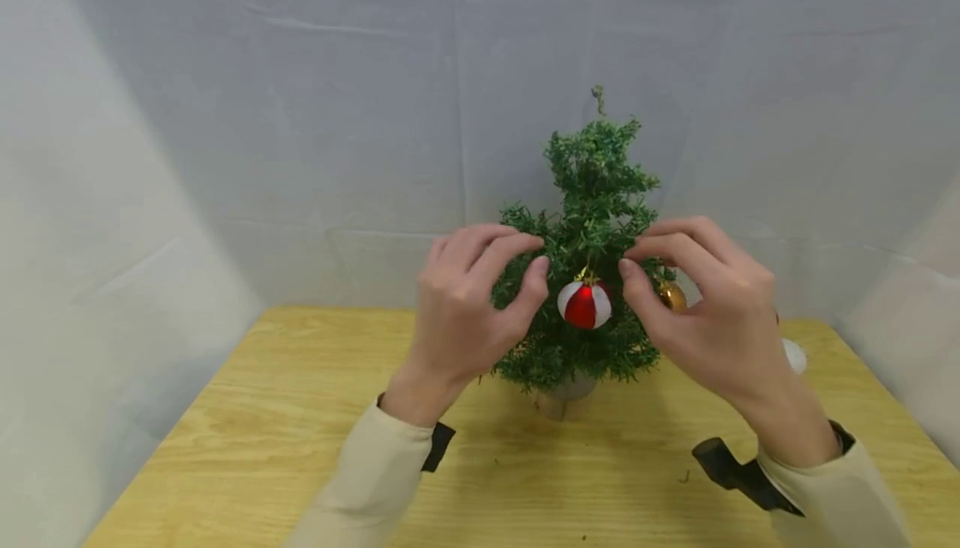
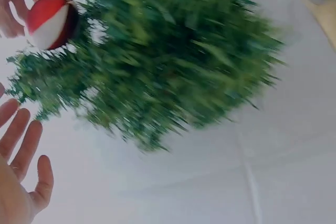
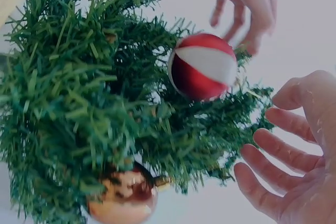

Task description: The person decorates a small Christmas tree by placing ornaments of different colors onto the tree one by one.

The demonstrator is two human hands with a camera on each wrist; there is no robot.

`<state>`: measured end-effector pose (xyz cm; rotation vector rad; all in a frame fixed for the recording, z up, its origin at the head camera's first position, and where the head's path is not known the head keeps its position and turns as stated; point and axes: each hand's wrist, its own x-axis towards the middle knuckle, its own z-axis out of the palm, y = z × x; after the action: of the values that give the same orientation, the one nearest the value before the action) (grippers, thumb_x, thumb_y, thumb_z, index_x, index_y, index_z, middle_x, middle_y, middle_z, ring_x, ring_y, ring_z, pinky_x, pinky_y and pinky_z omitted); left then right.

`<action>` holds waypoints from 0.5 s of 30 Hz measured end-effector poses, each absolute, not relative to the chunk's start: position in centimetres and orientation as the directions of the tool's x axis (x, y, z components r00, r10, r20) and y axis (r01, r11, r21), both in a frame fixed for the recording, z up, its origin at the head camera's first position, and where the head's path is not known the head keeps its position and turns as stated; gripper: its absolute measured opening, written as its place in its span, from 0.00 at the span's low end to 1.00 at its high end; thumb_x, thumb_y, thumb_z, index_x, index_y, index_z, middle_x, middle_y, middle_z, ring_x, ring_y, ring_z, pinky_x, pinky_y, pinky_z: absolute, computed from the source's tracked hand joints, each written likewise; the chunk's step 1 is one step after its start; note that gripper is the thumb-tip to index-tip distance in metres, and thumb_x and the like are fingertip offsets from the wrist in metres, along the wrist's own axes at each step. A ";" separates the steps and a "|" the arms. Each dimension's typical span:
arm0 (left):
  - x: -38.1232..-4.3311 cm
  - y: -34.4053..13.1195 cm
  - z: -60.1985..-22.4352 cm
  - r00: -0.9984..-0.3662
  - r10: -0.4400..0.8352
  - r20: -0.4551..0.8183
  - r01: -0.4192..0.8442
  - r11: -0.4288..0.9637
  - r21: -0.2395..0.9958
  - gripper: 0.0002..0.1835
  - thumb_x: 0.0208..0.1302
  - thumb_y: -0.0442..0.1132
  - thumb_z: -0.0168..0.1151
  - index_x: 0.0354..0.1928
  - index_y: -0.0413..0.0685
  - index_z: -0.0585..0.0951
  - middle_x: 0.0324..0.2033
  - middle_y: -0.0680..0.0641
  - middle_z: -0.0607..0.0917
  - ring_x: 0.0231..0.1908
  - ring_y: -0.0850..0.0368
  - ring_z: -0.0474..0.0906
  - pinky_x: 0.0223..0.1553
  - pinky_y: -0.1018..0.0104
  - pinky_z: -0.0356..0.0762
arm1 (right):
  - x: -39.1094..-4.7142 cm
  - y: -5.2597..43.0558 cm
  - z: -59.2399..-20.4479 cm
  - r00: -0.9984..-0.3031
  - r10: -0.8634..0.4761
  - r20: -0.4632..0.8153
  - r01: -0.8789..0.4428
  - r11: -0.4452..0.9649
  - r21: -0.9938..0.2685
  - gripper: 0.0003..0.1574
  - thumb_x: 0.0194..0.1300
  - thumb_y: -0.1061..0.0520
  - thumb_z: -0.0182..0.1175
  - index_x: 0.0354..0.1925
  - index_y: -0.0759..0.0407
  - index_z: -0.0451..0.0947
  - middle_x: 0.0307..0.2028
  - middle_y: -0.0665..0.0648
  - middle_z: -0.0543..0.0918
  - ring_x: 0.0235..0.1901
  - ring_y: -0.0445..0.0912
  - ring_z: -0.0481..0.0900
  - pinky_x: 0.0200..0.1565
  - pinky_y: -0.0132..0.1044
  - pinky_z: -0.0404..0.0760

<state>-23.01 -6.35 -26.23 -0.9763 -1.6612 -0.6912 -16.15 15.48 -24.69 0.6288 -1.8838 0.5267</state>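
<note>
A small artificial Christmas tree (image 1: 592, 198) stands on the table, with a red-and-white striped bauble (image 1: 585, 305) hanging at its front. My left hand (image 1: 476, 298) is raised just left of the bauble, fingers relaxed and apart from it. On the other side, my right hand (image 1: 708, 306) has thumb and fingertips close together beside the branches. Both hands hold nothing that shows. In the left wrist view, the left hand's fingers (image 2: 23, 145) are spread near the tree's tip. The right wrist view shows the right hand (image 3: 299, 156) loosely bent beside the bauble (image 3: 203, 66).
A gold bauble (image 1: 672, 296) hangs on the tree's right, partly behind the right hand. Farther right, a white ball (image 1: 795, 356) shows past the right wrist. The tree's base (image 1: 566, 398) rests on the wooden table (image 1: 315, 415). Pale cloth (image 1: 337, 115) hangs behind.
</note>
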 end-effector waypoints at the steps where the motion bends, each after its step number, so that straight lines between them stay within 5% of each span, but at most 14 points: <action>1: -23.2 -6.8 -26.6 -0.135 0.260 0.956 0.869 0.495 -0.012 0.09 0.67 0.39 0.64 0.42 0.43 0.88 0.39 0.43 0.88 0.41 0.49 0.85 0.45 0.51 0.79 | -16.0 15.7 -24.7 -0.327 -0.175 0.929 -0.637 0.767 -0.080 0.11 0.64 0.57 0.62 0.37 0.64 0.85 0.39 0.61 0.86 0.32 0.50 0.81 0.35 0.29 0.71; 5: -23.7 -8.4 -28.0 -0.203 0.266 0.942 0.879 0.474 0.055 0.11 0.67 0.39 0.63 0.46 0.41 0.87 0.42 0.42 0.88 0.44 0.47 0.85 0.48 0.50 0.80 | -15.3 16.7 -24.9 -0.318 -0.131 0.939 -0.632 0.767 -0.107 0.17 0.65 0.52 0.60 0.37 0.65 0.86 0.39 0.61 0.87 0.28 0.44 0.78 0.33 0.24 0.69; 10: -24.1 -9.9 -29.5 -0.302 0.306 0.903 0.880 0.453 0.142 0.17 0.66 0.41 0.65 0.55 0.43 0.84 0.51 0.43 0.86 0.51 0.47 0.84 0.55 0.49 0.79 | -14.6 18.5 -25.1 -0.317 -0.114 0.942 -0.606 0.788 -0.109 0.31 0.71 0.40 0.57 0.36 0.67 0.86 0.39 0.65 0.86 0.16 0.31 0.60 0.22 0.23 0.60; 15: -24.1 -10.8 -30.6 -0.395 0.382 0.835 0.875 0.434 0.215 0.27 0.65 0.45 0.68 0.64 0.46 0.79 0.60 0.43 0.81 0.59 0.47 0.80 0.61 0.47 0.77 | -14.2 20.4 -25.9 -0.333 -0.105 0.937 -0.531 0.842 -0.094 0.38 0.72 0.35 0.54 0.37 0.70 0.85 0.39 0.67 0.86 0.28 0.24 0.67 0.31 0.23 0.63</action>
<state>-24.07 -10.78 -30.61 -1.0579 -1.9651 -0.8673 -14.22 20.41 -25.92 0.4771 -1.8828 0.4672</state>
